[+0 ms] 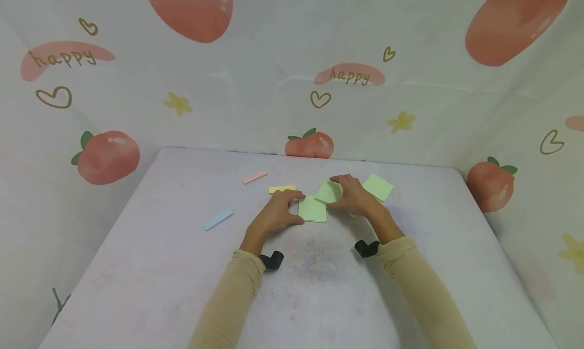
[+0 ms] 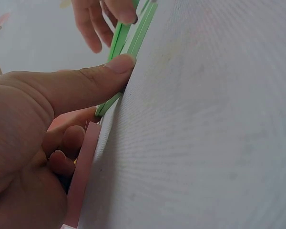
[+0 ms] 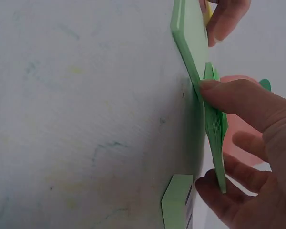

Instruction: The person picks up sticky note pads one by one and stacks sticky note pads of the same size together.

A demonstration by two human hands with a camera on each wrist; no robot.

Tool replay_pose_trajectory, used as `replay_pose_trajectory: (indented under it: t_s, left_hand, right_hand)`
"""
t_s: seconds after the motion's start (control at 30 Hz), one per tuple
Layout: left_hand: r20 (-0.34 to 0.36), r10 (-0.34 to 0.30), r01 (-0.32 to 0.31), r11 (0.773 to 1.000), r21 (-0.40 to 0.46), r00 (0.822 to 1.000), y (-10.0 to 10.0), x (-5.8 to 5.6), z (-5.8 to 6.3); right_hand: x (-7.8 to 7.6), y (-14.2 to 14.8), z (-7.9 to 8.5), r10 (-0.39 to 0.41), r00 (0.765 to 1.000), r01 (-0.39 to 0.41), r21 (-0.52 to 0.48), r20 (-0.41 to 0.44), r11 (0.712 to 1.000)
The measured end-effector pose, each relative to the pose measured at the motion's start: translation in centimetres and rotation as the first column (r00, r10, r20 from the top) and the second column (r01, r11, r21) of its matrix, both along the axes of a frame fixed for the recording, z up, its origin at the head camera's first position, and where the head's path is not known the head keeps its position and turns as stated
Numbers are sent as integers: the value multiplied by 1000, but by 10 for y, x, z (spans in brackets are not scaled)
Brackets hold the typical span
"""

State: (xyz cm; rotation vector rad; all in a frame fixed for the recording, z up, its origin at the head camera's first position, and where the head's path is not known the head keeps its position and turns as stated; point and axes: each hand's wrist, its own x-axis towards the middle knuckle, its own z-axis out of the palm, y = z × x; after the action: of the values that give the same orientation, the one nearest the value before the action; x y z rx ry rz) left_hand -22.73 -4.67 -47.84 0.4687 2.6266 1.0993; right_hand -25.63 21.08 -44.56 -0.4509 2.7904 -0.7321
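Note:
My left hand point(image 1: 279, 211) grips a square light-green sticky note pad point(image 1: 313, 209) by its left side, thumb at the near edge and fingers at the far one. That pad lies on the table and looks like two layers. A second green sticky note pad point(image 1: 329, 191) is pinched in my right hand point(image 1: 355, 196), tilted and raised, its near corner over the first pad's right edge. In the right wrist view, the thumb presses the end of this held pad point(image 3: 215, 124) against the lower pad point(image 3: 190, 43), and its sheets show along the side.
Another green pad point(image 1: 378, 187) lies behind the right hand. A yellow strip pad point(image 1: 282, 189) sits just beyond the left hand. Farther left are a pink strip point(image 1: 254, 177) and a blue strip point(image 1: 218, 219). A printed curtain point(image 1: 274, 50) hangs behind the white table point(image 1: 150, 268).

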Motion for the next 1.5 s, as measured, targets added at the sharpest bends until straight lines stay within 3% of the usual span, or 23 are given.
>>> replay_pose_trajectory:
  t_s: [0.17, 0.47, 0.77, 1.03, 1.5]
  left_hand:
    - [-3, 4, -4, 1000, 5, 1000, 0, 0, 0]
    - [7, 13, -13, 1000, 9, 1000, 1, 0, 0]
    - [39, 34, -36, 998, 47, 999, 0, 2, -2]
    - [27, 29, -30, 997, 67, 999, 0, 1, 0]
    - [16, 24, -25, 998, 52, 1000, -2, 0, 0]
  right_hand:
    - [0, -1, -1, 21, 999, -20, 18, -34, 1000]
    - [3, -2, -1, -30, 998, 26, -71, -57, 997]
    - [13, -13, -2, 84, 996, -88, -167, -29, 982]
    - [21, -21, -7, 75, 997, -77, -228, -20, 970]
    - [29, -24, -17, 114, 993, -118, -219, -31, 969]
